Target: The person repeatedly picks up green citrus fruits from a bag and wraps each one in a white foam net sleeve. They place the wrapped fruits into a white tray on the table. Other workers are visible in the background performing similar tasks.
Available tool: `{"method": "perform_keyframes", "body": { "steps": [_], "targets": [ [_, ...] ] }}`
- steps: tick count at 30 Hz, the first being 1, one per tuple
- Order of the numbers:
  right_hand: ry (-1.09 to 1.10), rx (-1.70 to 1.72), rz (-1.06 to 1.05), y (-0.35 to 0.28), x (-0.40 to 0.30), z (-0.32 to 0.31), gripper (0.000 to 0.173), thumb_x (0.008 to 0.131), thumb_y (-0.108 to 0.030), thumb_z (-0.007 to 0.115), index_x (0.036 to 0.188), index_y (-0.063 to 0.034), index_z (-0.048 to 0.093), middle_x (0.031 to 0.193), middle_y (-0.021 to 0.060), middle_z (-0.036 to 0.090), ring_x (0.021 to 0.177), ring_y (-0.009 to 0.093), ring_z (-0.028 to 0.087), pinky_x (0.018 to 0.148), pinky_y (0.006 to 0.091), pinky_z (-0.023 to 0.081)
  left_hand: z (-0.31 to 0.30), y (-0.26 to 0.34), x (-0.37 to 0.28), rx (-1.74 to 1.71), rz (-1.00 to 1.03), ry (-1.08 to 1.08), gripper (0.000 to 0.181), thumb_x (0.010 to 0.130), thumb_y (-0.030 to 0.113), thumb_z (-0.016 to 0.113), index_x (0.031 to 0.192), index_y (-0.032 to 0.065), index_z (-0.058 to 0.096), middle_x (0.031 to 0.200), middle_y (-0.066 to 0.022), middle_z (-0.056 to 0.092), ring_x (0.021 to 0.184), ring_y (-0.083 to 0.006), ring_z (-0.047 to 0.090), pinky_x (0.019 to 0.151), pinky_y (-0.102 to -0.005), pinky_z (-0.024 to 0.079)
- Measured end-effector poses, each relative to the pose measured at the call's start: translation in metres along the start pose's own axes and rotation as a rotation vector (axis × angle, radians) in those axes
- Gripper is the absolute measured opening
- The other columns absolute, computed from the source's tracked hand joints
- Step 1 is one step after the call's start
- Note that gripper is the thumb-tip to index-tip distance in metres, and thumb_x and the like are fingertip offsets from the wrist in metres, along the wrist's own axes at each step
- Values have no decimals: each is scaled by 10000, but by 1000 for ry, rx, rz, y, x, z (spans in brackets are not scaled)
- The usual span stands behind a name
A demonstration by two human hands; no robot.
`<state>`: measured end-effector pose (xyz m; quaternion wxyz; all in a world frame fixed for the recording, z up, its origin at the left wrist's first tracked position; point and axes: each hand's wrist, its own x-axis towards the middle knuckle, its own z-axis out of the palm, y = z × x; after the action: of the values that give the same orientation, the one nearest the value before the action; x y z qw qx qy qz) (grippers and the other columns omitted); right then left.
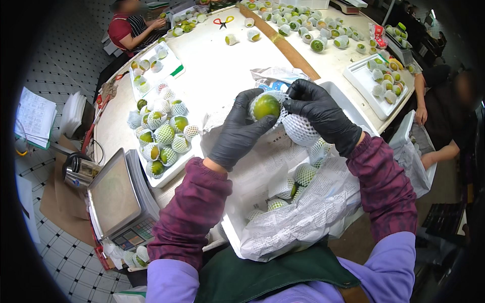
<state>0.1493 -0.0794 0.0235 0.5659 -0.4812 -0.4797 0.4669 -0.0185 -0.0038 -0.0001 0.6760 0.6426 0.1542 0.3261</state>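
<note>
My left hand [242, 128], in a black glove, holds a round green fruit [266, 107] partly sleeved in white foam netting. The fingers of my right hand [326, 115], gloved alike, pinch the netting at the fruit's right side. Just below that hand is a bulging white foam net [301, 130]; whether it holds a fruit cannot be seen. Beneath both hands stands a white foam box [232, 231] lined with printed newspaper [295, 223]. Netted green fruits [305, 174] lie inside, partly covered by the paper.
Left of the box, a white tray [161, 181] carries several netted fruits, beside a weighing scale [115, 193]. Scissors [223, 22] lie across the table, near a wooden divider [284, 45]. Another tray [386, 111] stands right. Co-workers [130, 28] [451, 110] are at both sides.
</note>
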Motion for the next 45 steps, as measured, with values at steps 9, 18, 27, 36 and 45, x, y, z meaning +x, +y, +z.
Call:
{"method": "perform_keyframes", "body": {
  "steps": [9, 18, 27, 36, 45],
  "targets": [
    [-226, -270, -74, 1, 0, 8, 402, 741, -188, 650, 1066, -26, 477, 932, 45, 548, 845, 104, 519, 770, 222, 431, 5, -9, -3, 752, 585, 34, 534, 715, -4, 627, 1185, 38, 378, 1111, -85, 433, 988, -186, 475, 776, -255, 434],
    [646, 448, -146, -8, 3, -186, 269, 791, -260, 569, 961, -52, 562, 875, 68, 609, 779, 195, 594, 705, 350, 479, 25, -24, -18, 959, 344, -760, 268, 703, 166, 639, 928, 59, 543, 838, -117, 547, 758, -286, 536, 636, -339, 450],
    [888, 462, 180, 24, 9, -198, 409, 745, -338, 605, 1071, -119, 492, 1014, 83, 537, 893, 258, 530, 721, 462, 440, 58, -29, -44, 1248, 421, -1099, 208, 632, 204, 606, 751, 59, 517, 778, -94, 502, 750, -270, 518, 619, -359, 428],
    [708, 762, -9, -21, 7, -154, 322, 789, -241, 559, 1052, -64, 502, 1015, 116, 537, 914, 269, 538, 790, 469, 448, 36, -39, -34, 1529, 228, -1084, 360, 584, 244, 647, 867, 59, 522, 746, -104, 541, 726, -286, 545, 605, -375, 430],
    [-114, -163, -59, -30, 10, -67, 163, 748, -45, 552, 900, 1, 589, 806, 59, 600, 757, 126, 565, 732, 235, 447, 1, 2, 8, -208, -306, -193, 475, 811, 205, 563, 1211, 41, 366, 1076, -101, 505, 928, -225, 549, 712, -309, 500]
  ]
}}
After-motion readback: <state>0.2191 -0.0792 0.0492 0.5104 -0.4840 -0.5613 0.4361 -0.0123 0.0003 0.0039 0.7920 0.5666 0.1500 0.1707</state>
